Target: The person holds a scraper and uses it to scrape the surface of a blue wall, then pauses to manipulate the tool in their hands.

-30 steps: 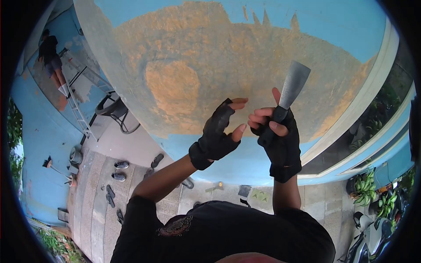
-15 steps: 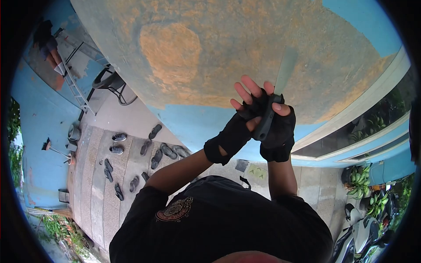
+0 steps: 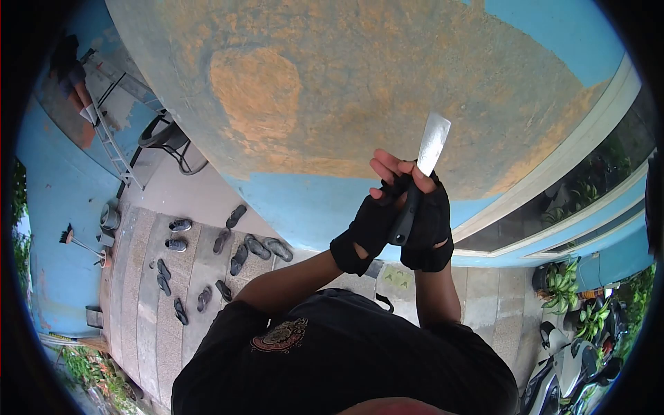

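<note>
My right hand point(image 3: 431, 220), in a black fingerless glove, is closed around the black handle of a putty knife point(image 3: 434, 144). Its shiny metal blade points up and slightly right, overlapping the wall in this view, and a hole shows at the handle's lower end. My left hand point(image 3: 368, 223), gloved the same way, lies against the handle's left side with its fingers stretched upward and apart. Part of its thumb is hidden by the handle. Beyond both hands rises a wall point(image 3: 360, 76) with a large bare grey and orange patch bordered by blue paint.
Several slippers and shoes point(image 3: 238, 260) lie on the tiled floor at left. Farther back are a black chair point(image 3: 162, 138), a ladder point(image 3: 114, 149) and a person point(image 3: 71, 72) on it. A window point(image 3: 546, 211), potted plants point(image 3: 564, 285) and a motorbike point(image 3: 570, 370) are at right.
Both hands have come down and slightly left, closer to my body, with the putty knife. The blade has tilted and now shines brightly; the left fingers are less spread.
</note>
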`<control>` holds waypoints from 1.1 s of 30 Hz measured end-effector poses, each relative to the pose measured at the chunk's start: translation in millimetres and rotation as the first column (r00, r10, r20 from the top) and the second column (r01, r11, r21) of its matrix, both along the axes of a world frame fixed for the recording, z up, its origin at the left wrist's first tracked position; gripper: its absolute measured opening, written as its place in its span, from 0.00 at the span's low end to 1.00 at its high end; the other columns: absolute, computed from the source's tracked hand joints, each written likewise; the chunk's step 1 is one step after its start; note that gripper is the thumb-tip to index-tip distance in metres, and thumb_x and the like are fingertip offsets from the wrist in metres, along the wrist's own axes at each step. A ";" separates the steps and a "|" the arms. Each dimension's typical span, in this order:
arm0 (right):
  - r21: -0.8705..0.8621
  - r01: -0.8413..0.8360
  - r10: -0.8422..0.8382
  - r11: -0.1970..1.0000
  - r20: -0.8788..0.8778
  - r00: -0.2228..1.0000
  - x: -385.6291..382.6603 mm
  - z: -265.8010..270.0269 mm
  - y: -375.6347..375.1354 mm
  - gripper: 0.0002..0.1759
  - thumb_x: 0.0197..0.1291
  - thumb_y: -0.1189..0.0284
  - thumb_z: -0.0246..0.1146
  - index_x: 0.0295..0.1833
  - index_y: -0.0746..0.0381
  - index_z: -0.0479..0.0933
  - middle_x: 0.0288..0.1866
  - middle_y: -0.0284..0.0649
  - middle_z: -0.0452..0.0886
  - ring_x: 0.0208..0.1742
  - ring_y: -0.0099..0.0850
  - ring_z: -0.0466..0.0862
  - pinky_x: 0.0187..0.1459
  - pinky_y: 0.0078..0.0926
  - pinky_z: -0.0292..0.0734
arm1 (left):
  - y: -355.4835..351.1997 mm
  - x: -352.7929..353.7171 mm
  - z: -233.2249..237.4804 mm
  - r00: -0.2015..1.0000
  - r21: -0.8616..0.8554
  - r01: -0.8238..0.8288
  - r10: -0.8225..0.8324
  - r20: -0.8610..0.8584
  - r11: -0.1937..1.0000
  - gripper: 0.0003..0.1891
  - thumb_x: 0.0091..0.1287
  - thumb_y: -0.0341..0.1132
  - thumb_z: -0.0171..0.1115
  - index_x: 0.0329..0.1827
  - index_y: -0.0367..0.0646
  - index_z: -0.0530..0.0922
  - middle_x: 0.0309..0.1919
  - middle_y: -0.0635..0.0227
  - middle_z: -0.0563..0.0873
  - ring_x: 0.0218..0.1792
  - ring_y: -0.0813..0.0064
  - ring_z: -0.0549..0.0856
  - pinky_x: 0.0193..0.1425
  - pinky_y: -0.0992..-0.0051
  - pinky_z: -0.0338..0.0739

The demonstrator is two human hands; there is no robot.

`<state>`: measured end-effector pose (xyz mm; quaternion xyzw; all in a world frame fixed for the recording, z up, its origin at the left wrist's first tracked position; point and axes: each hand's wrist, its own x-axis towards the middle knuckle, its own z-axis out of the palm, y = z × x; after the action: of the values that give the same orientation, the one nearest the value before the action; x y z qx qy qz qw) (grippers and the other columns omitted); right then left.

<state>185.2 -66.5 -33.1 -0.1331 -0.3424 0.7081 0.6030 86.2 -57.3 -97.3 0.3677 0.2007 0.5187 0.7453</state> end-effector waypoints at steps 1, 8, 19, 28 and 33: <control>-0.006 0.029 -0.029 1.000 0.040 0.999 0.4 1.2 -2.7 0.24 0.72 0.61 0.58 0.60 0.71 0.75 0.72 0.61 0.71 0.74 0.49 0.71 0.66 0.48 0.75 | 3.2 -2.2 -5.2 0.998 0.027 0.069 -0.069 0.008 0.997 0.18 0.81 0.38 0.51 0.68 0.39 0.71 0.55 0.67 0.81 0.56 0.78 0.82 0.58 0.79 0.78; -0.062 -0.079 0.070 0.995 -0.125 0.990 10.1 -13.3 -5.0 0.27 0.73 0.61 0.56 0.65 0.73 0.71 0.70 0.61 0.72 0.74 0.49 0.72 0.66 0.45 0.76 | -5.5 -8.5 -17.1 0.993 0.247 0.101 -0.083 -0.082 0.964 0.24 0.76 0.45 0.59 0.68 0.41 0.72 0.55 0.69 0.80 0.55 0.79 0.82 0.56 0.79 0.79; -0.014 0.159 -0.150 0.987 0.257 0.955 -3.7 -7.4 -14.9 0.28 0.73 0.59 0.56 0.65 0.73 0.72 0.70 0.57 0.74 0.74 0.45 0.73 0.68 0.42 0.73 | 10.4 8.4 -52.7 0.941 -0.015 0.231 -0.219 0.258 0.973 0.23 0.75 0.38 0.56 0.70 0.40 0.69 0.54 0.70 0.81 0.52 0.78 0.83 0.52 0.80 0.80; -0.071 0.167 -0.154 0.983 0.163 0.975 -6.4 -10.6 -20.3 0.22 0.71 0.64 0.58 0.61 0.69 0.75 0.66 0.56 0.78 0.71 0.45 0.76 0.64 0.42 0.79 | 13.3 -0.9 -62.4 0.944 0.052 0.249 -0.254 0.210 0.967 0.19 0.74 0.37 0.57 0.65 0.40 0.73 0.51 0.70 0.82 0.52 0.79 0.83 0.54 0.79 0.80; -0.076 0.177 -0.164 0.981 0.149 0.975 -3.7 -16.1 -20.9 0.27 0.71 0.64 0.58 0.65 0.75 0.70 0.66 0.64 0.75 0.71 0.48 0.75 0.63 0.45 0.80 | 1.0 -8.8 -40.1 0.984 0.070 0.176 -0.177 0.005 0.982 0.22 0.73 0.44 0.61 0.65 0.40 0.73 0.52 0.71 0.81 0.52 0.82 0.82 0.53 0.80 0.79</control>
<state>181.5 -87.4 -49.2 -0.2387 -0.3401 0.6569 0.6291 77.4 -56.2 -137.4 0.4067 0.1451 0.4591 0.7763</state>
